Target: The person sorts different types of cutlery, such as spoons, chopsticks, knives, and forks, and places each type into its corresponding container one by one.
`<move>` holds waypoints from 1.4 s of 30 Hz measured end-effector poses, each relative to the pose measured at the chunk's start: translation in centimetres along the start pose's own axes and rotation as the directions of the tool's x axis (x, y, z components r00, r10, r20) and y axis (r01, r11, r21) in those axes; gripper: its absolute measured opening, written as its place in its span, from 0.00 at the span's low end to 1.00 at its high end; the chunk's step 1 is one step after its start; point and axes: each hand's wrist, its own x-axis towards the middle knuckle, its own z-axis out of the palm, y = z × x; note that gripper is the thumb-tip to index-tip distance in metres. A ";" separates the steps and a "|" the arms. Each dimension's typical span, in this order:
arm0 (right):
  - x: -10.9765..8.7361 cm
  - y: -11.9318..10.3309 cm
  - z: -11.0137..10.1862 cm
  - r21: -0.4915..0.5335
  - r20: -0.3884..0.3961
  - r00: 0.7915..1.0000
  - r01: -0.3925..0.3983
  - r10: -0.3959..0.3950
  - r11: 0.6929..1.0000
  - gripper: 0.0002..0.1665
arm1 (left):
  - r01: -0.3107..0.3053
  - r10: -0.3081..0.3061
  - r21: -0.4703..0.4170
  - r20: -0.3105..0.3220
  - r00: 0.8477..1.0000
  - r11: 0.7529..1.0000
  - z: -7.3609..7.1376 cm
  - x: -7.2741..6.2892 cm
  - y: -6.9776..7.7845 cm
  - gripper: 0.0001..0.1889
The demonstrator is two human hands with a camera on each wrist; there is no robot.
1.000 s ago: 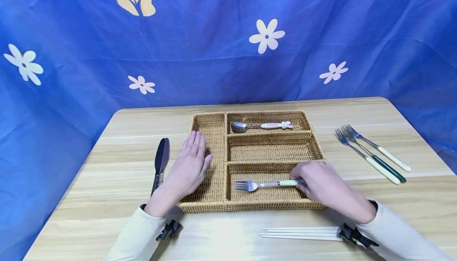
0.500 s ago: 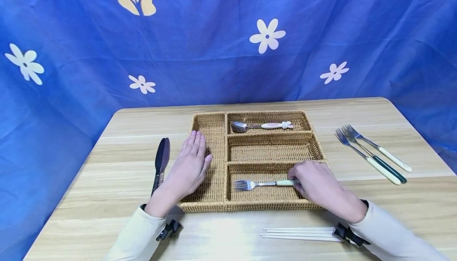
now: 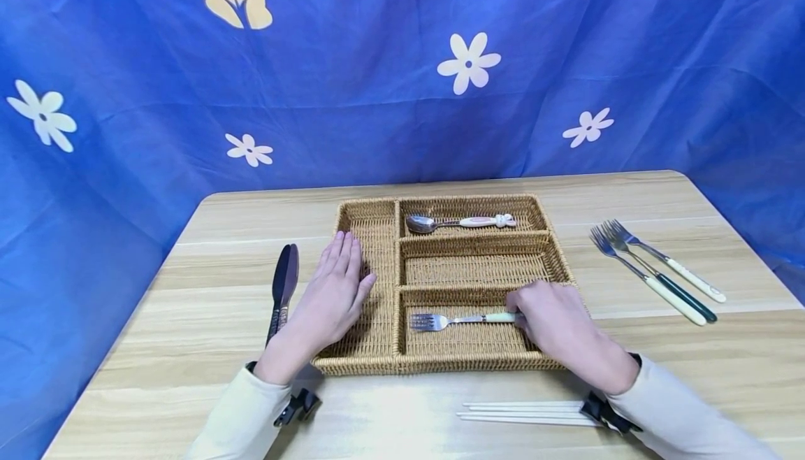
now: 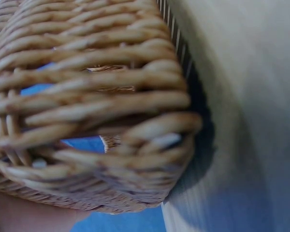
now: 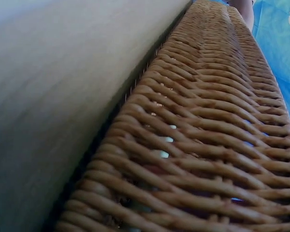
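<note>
The right hand (image 3: pixel 552 319) has bent fingers holding the handle end of the green-handled fork (image 3: pixel 465 319) in the wicker tray (image 3: pixel 465 361)'s front right slot. It lies sideways, likely to fit. The left hand (image 3: pixel 332 297), fingers straight, rests at the left rim, maybe steadying the tray.

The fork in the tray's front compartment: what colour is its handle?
The fork handle is pale green, clearest in the head view.

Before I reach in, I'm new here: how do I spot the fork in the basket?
On the wooden table sits a four-compartment wicker basket. In its front right compartment is a fork, tines left, its pale green handle in the right grip. It alone is inside; three other forks lie to the right.
</note>
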 end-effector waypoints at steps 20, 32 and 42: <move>-0.4 0.3 0.1 -0.025 -0.062 0.998 -0.018 0.016 1.000 0.22 | -0.009 0.009 0.011 0.008 1.000 1.000 0.6 0.0 0.3 0.32; -2.3 5.1 -5.4 0.070 -0.073 0.977 -0.197 0.202 0.978 0.08 | -0.004 0.004 0.016 -0.004 1.000 1.000 0.2 -0.1 0.1 0.32; -5.2 10.1 -6.4 0.042 -0.065 0.940 -0.333 0.336 0.942 0.05 | 0.000 0.000 0.025 0.008 1.000 1.000 0.0 -0.1 0.0 0.32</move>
